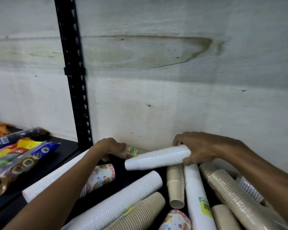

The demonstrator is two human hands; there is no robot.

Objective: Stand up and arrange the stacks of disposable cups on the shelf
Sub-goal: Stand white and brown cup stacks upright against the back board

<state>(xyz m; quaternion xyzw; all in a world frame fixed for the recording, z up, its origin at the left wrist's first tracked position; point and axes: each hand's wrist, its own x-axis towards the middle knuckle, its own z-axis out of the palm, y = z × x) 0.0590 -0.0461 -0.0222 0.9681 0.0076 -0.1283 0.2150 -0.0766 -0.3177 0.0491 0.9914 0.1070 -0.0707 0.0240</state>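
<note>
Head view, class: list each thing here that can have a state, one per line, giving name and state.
Left hand: grips the labelled brown cup stack, which lies against the wall.
Right hand: holds the short white cup stack, lifted and tilted, not upright.
Long white stack: lying flat.
Small brown stack: lying flat.
Wrapped white stack: lying flat.
Patterned cups: on their side.
Snack packets: lying on the neighbouring shelf.

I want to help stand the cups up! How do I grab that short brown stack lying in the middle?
Take the short brown stack round its wide end, the far end by the right hand, coming down from above. It lies flat with its narrow bottom toward you, and the long white stack sits close on its right, so your grip probably fits best from the top.
</note>
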